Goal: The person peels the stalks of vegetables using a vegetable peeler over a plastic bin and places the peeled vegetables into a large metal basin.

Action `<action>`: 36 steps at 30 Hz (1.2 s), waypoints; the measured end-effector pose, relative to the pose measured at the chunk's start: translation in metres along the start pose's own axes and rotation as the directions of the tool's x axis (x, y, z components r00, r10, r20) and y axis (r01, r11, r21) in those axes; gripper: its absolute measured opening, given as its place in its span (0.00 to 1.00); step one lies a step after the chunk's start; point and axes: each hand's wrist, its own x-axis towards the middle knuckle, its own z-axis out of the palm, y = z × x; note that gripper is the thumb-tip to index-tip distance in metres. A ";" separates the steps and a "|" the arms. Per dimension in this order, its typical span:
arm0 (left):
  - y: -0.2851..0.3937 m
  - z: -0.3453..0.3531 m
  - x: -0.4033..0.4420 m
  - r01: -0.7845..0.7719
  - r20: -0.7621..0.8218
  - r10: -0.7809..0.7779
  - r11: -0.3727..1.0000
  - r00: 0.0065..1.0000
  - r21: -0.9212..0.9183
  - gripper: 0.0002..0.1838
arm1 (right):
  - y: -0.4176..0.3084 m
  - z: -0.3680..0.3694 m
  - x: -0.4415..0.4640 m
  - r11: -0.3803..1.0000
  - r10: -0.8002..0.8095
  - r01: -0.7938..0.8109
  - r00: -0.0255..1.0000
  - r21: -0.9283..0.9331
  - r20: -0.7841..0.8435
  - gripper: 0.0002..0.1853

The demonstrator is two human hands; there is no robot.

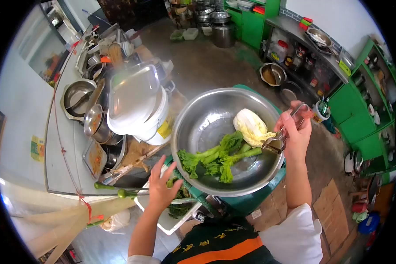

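Note:
A wide steel basin (193,110) is in front of me. Inside it lie leafy green stalks (218,156) and a pale napa cabbage (251,125). My right hand (295,130), at the basin's right rim, is closed around what looks like a pair of metal tongs (275,144). The broad ends reach over the rim to the lower end of the cabbage; I cannot tell whether they grip it. My left hand (163,185) is open with fingers spread, holding nothing. It hovers left of the basin, above a white bin (169,229) with dark green leaves in it.
White lidded buckets (138,114) stand left of the basin. Pots and pans (79,99) crowd the counter along the left wall. A green stool or stand (233,204) is under the basin. Green cabinets (352,103) line the right side, with bowls (273,74) on the floor.

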 end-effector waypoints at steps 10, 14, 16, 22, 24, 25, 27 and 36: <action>-0.006 0.018 0.036 -0.137 0.011 0.137 0.970 0.990 0.200 0.06 | -0.007 -0.008 -0.019 0.999 0.002 -0.002 1.000 -0.053 -0.014 0.18; -0.020 0.016 0.037 -0.094 -0.031 0.096 0.994 0.995 0.054 0.04 | 0.001 0.000 -0.024 0.972 0.187 -0.143 0.950 -0.186 0.251 0.20; -0.018 0.014 0.036 -0.074 -0.039 0.077 0.996 0.996 0.056 0.03 | 0.017 0.017 -0.029 0.862 0.341 -0.030 0.774 -0.506 0.533 0.22; -0.007 0.019 0.035 -0.091 -0.174 0.110 0.989 0.979 0.117 0.06 | 0.090 0.088 -0.055 0.745 0.369 0.474 0.290 -0.468 0.883 0.26; -0.010 0.026 0.033 -0.064 -0.227 0.084 0.993 0.970 0.095 0.05 | 0.103 0.103 -0.059 0.738 0.382 0.440 0.354 -0.512 0.854 0.28; -0.012 0.025 0.032 -0.012 -0.232 0.031 0.997 0.972 0.080 0.05 | 0.108 0.110 -0.059 0.754 0.373 0.436 0.331 -0.491 0.867 0.33; -0.012 0.032 0.031 0.091 -0.266 -0.070 0.994 0.962 0.068 0.06 | 0.103 0.120 -0.060 0.807 0.350 0.343 0.376 -0.480 0.858 0.26; 0.006 0.030 -0.003 0.126 -0.218 -0.164 0.976 0.962 -0.175 0.10 | 0.108 0.091 -0.026 0.620 0.337 0.663 0.259 -0.420 0.905 0.40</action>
